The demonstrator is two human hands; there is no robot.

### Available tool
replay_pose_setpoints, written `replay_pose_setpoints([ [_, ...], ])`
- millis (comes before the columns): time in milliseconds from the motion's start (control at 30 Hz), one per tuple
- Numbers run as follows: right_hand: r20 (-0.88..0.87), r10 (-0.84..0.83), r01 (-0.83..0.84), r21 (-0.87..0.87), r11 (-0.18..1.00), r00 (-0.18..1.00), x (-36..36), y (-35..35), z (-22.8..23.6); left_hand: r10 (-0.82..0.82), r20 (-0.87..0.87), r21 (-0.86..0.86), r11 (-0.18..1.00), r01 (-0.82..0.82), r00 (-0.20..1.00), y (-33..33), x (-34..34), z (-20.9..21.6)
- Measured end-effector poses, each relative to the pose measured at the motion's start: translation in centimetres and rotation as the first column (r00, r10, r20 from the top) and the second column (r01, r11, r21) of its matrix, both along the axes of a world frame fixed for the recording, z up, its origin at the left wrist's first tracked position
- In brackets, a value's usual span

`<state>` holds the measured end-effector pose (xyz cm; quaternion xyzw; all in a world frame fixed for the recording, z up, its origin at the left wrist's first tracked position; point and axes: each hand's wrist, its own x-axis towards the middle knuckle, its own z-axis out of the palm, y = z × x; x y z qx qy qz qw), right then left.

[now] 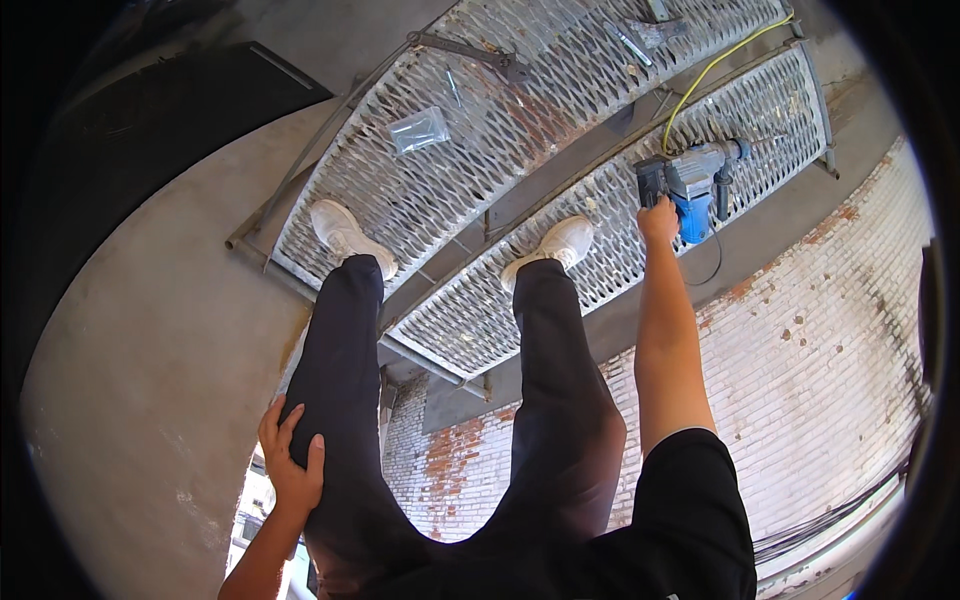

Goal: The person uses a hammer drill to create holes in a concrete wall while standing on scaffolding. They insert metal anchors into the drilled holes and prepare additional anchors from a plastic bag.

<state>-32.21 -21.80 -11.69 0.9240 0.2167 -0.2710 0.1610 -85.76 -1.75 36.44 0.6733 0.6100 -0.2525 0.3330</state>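
Note:
A blue and grey hammer drill [694, 178] lies along the right-hand metal mesh platform, its chuck end toward the far right. My right hand [658, 220], arm stretched forward, is closed on its rear handle. A side handle [722, 190] sticks out near the chuck. My left hand [292, 468] lies on my left thigh with its fingers spread and holds nothing.
I stand across two mesh platforms, the left one [450, 190] and the right one [480, 320], with a gap between. On the left one lie an adjustable wrench [470, 52], a clear plastic packet [418, 131] and a thin metal rod [454, 88]. A yellow cable [705, 72] crosses the gap. A brick wall [800, 330] runs along the right.

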Motion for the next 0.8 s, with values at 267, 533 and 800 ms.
replay_pose_setpoints([
  [267, -0.295, 0.181, -0.044, 0.418, 0.908, 0.938, -12.6, 15.3, 2.8, 0.019, 0.101, 0.002, 1.000, -0.019, 0.995, -0.3, -2.2, 0.2],
  [533, -0.217, 0.229, -0.124, 0.410, 0.904, 0.949, -22.8, 31.0, -3.5, 0.115, 0.070, -0.043, 0.993, -0.112, 0.991, 1.6, -6.2, 0.1],
  [800, -0.127, 0.206, -0.147, 0.371, 0.917, 0.970, -24.6, 33.2, -4.8, 0.213, 0.092, -0.069, 0.976, -0.207, 0.973, 2.4, -9.0, 0.0],
])
